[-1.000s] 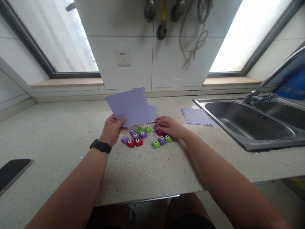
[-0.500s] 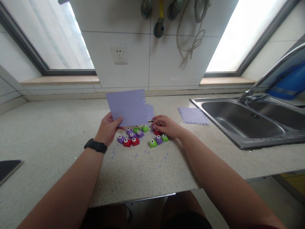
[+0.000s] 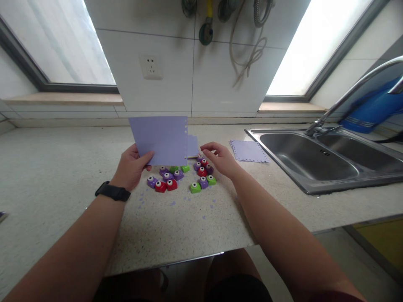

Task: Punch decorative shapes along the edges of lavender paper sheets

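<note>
purple sheet pinched in left hand, right hand loosely open, empty, near punches, double steel sink

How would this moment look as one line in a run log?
left hand: holding purple sheet, right edge notched; right hand: loosely open by craft punches; counter: paper scraps, stacked sheets beside sink

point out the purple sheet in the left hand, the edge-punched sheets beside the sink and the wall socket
Purple sheet (image 3: 159, 140), head view: middle of its broad face.
Edge-punched sheets (image 3: 249, 151), head view: middle of the top sheet.
Wall socket (image 3: 151, 67), head view: centre of its white faceplate.
</note>
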